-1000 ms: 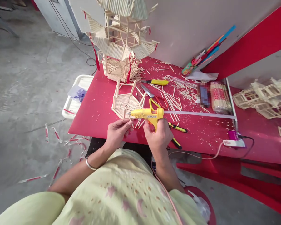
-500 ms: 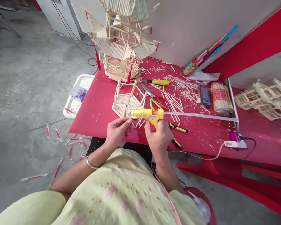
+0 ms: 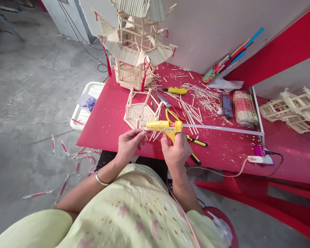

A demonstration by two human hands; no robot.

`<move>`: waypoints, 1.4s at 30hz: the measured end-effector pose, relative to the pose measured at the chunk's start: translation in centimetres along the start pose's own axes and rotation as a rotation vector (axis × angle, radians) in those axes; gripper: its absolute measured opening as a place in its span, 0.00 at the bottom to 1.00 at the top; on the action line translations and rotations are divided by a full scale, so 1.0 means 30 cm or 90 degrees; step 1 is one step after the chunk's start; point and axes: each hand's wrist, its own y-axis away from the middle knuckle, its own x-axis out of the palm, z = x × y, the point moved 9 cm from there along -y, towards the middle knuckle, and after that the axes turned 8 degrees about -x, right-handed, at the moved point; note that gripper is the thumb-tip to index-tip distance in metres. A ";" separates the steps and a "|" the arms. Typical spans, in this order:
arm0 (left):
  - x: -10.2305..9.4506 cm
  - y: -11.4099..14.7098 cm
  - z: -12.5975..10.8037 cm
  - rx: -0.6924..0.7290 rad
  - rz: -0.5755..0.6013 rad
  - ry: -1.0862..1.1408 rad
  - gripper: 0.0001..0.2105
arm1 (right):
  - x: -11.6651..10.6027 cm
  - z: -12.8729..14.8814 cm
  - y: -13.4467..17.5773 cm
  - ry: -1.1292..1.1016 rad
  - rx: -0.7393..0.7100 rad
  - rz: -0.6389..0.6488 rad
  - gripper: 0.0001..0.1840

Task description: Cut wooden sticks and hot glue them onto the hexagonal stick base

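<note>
Wrapped around the handle of a yellow hot glue gun (image 3: pixel 165 126), my right hand (image 3: pixel 177 148) keeps the nozzle pointing left. A long clear glue stick (image 3: pixel 222 129) sticks out of the gun's rear. My left hand (image 3: pixel 130 143) is pinched just below the nozzle tip, on a short thin wooden stick (image 3: pixel 145 137) mostly covered by the fingers. Behind both hands lies a hexagonal base of wooden sticks (image 3: pixel 139 112) with short upright posts. Farther back stands a tiered pagoda model (image 3: pixel 136 53) with red tassels.
Scissors (image 3: pixel 179 112), a yellow utility knife (image 3: pixel 177 91) and pliers (image 3: pixel 197 141) lie on the red table (image 3: pixel 98 129) among loose sticks (image 3: pixel 191 112). Bundled sticks (image 3: pixel 245 106) and a power strip (image 3: pixel 260 159) are at the right. A white stool (image 3: pixel 80 115) stands left.
The glue gun and my right hand have shifted very slightly right, the nozzle tip staying close to my left fingers. My left hand looks the same.
</note>
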 end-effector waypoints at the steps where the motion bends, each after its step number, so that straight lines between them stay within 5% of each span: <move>1: 0.001 0.000 0.000 0.001 0.001 -0.002 0.13 | 0.000 -0.001 0.001 0.001 0.001 0.000 0.14; 34: 0.003 0.014 -0.020 0.027 0.002 0.004 0.12 | 0.002 -0.021 0.010 -0.026 0.012 -0.007 0.12; 42: 0.007 0.011 0.000 -0.060 -0.017 0.125 0.16 | -0.057 -0.073 0.059 -0.025 0.029 -0.037 0.10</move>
